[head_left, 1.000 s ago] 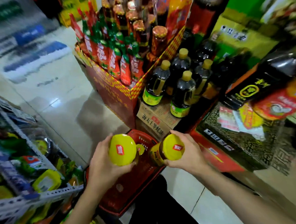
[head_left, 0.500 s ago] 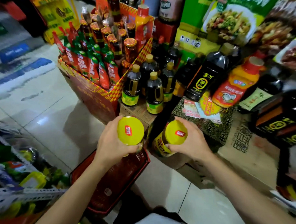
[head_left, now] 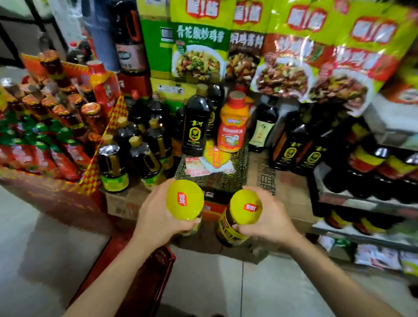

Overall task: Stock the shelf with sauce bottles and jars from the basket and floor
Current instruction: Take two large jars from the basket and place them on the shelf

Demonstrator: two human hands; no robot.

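Observation:
My left hand (head_left: 157, 218) grips a sauce jar with a yellow lid (head_left: 184, 199), held upright at waist height. My right hand (head_left: 268, 222) grips a second yellow-lidded jar (head_left: 245, 207), whose yellow and red label shows below the lid. Both jars hover side by side in front of stacked cartons. The red basket (head_left: 148, 274) stands on the floor below my left forearm. A shelf (head_left: 370, 205) with dark bottles runs along the right.
A red display box (head_left: 56, 194) of red-capped bottles stands at the left. Dark soy bottles (head_left: 196, 123) and an orange bottle (head_left: 232, 125) stand on cartons ahead. Large yellow seasoning bags (head_left: 293, 49) hang above. The floor is pale tile (head_left: 29, 246).
I have risen and turned right with both jars. The basket has dropped lower in view, and the shelf on the right has come into sight.

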